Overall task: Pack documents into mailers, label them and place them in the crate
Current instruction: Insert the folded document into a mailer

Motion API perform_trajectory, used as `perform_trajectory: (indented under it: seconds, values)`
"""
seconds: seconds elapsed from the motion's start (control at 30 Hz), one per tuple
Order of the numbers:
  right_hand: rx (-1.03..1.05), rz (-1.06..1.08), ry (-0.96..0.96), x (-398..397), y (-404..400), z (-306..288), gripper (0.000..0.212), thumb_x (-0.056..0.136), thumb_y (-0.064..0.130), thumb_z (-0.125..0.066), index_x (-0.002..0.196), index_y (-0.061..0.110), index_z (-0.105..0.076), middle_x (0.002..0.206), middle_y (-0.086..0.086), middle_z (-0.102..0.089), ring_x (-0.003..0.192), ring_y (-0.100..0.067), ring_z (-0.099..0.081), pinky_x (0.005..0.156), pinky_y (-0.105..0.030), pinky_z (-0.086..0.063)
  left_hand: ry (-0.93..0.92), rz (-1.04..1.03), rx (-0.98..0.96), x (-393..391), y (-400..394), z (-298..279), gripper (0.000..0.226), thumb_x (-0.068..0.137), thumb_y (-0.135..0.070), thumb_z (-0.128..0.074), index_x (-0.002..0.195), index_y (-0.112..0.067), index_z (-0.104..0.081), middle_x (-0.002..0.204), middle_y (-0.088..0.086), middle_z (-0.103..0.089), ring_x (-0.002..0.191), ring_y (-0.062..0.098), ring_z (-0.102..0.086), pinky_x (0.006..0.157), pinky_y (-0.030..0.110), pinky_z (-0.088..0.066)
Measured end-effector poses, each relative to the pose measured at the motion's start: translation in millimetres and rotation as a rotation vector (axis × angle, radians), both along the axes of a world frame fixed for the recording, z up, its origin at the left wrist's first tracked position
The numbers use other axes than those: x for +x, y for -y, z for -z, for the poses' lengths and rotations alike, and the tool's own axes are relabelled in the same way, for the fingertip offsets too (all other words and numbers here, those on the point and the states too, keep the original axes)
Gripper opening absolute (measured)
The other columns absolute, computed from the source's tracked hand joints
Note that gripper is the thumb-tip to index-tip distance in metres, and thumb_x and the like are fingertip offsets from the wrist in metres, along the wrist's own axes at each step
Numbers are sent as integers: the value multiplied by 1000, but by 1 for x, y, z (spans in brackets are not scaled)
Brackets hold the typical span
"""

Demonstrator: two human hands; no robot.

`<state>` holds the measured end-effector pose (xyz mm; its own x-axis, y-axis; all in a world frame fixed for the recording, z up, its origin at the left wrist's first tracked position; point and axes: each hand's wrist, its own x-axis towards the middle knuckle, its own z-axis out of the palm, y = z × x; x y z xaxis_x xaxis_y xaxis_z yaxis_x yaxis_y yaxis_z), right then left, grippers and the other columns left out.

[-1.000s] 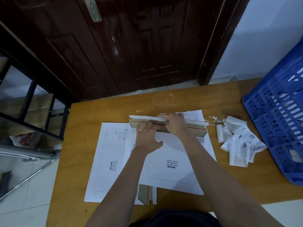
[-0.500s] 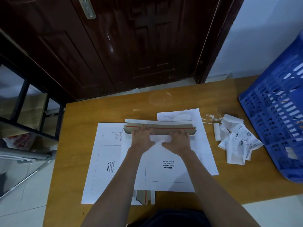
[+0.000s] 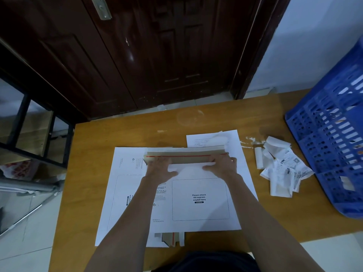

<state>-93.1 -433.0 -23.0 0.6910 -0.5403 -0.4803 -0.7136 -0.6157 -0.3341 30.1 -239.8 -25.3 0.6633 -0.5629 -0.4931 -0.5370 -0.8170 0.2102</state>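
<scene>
Hands flat, fingers pressing mailer flap down.

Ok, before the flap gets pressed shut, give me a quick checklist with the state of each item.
1. Both hands on the flap: ok. Left hand sits near its left end, right hand near its right end.
2. Flap folded over the mailer: ok, brown inside with the red strip facing up.
3. Document inside the mailer: cannot tell, the opening is covered.
4. Adhesive liner peeled: cannot tell.
5. Waybill box free for a label: ok, printed frame is bare.
6. Labels and crate nearby: ok, both lie to the right on the table.
</scene>
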Motion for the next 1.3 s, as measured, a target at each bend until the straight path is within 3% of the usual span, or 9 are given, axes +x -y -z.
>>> perform_trajectory:
  seconds: [0.2,0.37,0.67,0.83,0.97,1.03,1.13,1.2,1.3]
  values:
    - [-19,34,80,-6,-4,5,25,77,49,-68,83,29,-55,84,8,-54,108,-15,-51,100,-32,-23,-12,-4,54,1,-3,8,58,86,-57,-55,126,-16,-50,136,4,-48,130,27,-37,109,48,-24]
    - [-70,74,121,-11,-2,14,30,75,48,-71,94,25,-67,105,3,-61,119,-18,-44,102,-35,-28,-52,-118,-85,-1,-11,10,50,83,-47,-66,116,-12,-52,122,6,-52,120,27,-43,98,37,-39]
    - [-166,74,107,-14,-4,23,44,76,52,-69,110,24,-65,122,3,-60,125,-20,-39,104,-33,-25,6,-125,-56,3,-17,6,38,81,-45,-68,94,-20,-42,112,2,-58,114,22,-44,95,35,-30]
    - [-240,81,102,-15,-9,31,46,75,51,-69,109,21,-64,121,0,-55,119,-24,-39,100,-32,-30,69,-118,-20,-2,-15,13,51,79,-46,-70,113,-13,-51,127,9,-43,119,26,-37,96,36,-40]
    - [-293,128,132,-15,-15,34,56,71,48,-74,114,16,-56,123,-7,-48,115,-28,-40,98,-35,-32,270,-170,125,-14,-14,14,79,74,-62,-67,126,-8,-40,127,10,-39,116,24,-39,94,31,-40]
    - [-301,146,109,-11,-15,30,64,69,45,-77,118,15,-49,125,-8,-46,115,-28,-40,100,-37,-32,363,-259,76,-24,-19,15,81,71,-63,-68,124,-9,-38,121,9,-43,109,24,-43,89,32,-40]
    - [-331,88,68,4,-20,21,57,72,25,-72,121,14,-45,126,-7,-45,117,-28,-38,103,-37,-30,395,-569,-193,-41,-34,16,64,71,-50,-75,109,-8,-45,106,9,-50,97,25,-49,82,36,-45]
    - [-297,26,147,20,-29,14,51,74,8,-62,122,16,-48,126,-5,-44,117,-28,-39,100,-37,-30,314,-717,-292,-52,-46,18,57,72,-45,-75,105,-10,-45,100,6,-50,92,23,-52,78,36,-48]
    - [-50,-146,291,50,-51,3,55,82,-2,-50,134,17,-45,136,0,-40,116,-25,-47,94,-37,-44,97,-762,-314,-70,-59,26,51,76,-38,-75,102,-14,-39,99,2,-43,90,21,-55,66,33,-53]
